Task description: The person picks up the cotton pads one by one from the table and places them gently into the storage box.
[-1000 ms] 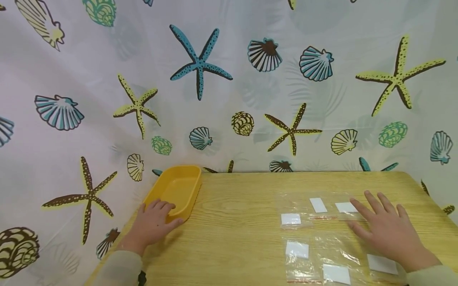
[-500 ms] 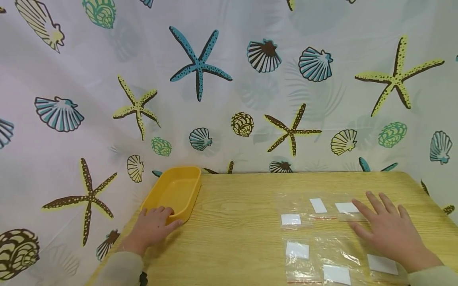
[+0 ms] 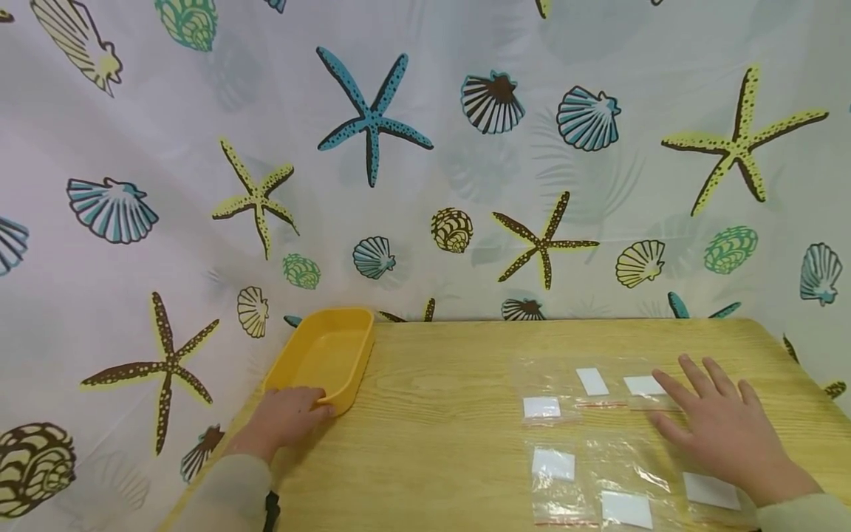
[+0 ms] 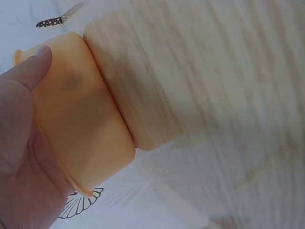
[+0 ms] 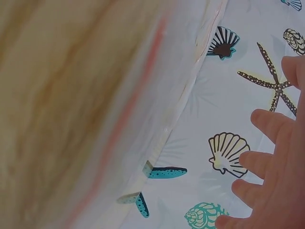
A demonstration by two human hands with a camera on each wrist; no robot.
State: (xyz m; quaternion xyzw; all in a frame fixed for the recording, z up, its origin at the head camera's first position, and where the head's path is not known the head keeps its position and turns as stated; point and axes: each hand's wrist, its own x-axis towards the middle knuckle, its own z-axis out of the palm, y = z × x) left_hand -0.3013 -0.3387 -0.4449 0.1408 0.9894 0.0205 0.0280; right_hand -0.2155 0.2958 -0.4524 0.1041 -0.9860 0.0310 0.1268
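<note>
My left hand (image 3: 287, 417) grips the near end of a yellow plastic tray (image 3: 330, 356) at the table's left edge. In the left wrist view, the thumb (image 4: 40, 61) presses the tray's outer wall (image 4: 88, 114). The other fingers go over the rim and are partly hidden. My right hand (image 3: 728, 432) is spread flat, fingers straight and apart, over clear zip bags at the right. It partly covers a bag with a white card (image 3: 642, 386). Whether it touches the bags is unclear.
More clear bags with white cards lie in two rows, such as one card (image 3: 553, 465) and another card (image 3: 626, 510) nearer me. The wooden table (image 3: 439, 428) meets a shell-and-starfish curtain (image 3: 425, 170) at the back and sides.
My left hand has closed further round the tray's near rim, its fingers dipping over the edge. The tray, right hand and bags stay where they were.
</note>
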